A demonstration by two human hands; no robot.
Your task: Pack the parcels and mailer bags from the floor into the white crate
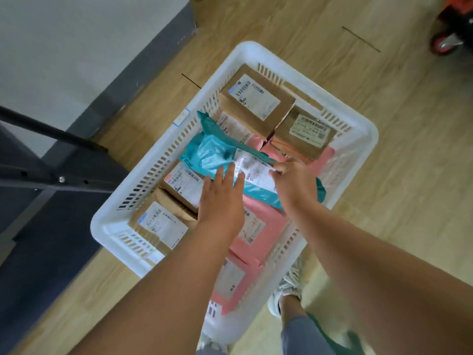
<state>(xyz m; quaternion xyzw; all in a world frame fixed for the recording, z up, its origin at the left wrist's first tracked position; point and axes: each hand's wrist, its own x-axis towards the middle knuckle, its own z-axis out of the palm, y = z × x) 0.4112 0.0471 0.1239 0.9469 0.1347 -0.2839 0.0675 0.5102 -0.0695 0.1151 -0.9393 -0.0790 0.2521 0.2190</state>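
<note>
Pale wood-grain flooring (384,175) is seen beside a grey-white wall (64,47) edged with a dark skirting band (133,85), with a black metal frame (51,160) at left and a red wheeled object (450,34) at upper right. Set on the floor is the white crate (368,139), a slotted plastic tub with rounded corners. Brown cardboard boxes (256,98) bearing white printed labels are packed at its far end and along its left side. Smooth pink mailer bags (256,226) are laid flat along its right side. A crinkled, glossy teal mailer bag (207,155) is laid across the middle of the crate, on top of the rest. It is pressed by the left hand (220,201) with fingers straight and flat, while its labelled part is gripped by the curled fingers of the right hand (294,185). A pale trainer (286,290) is visible just beside the crate.
</note>
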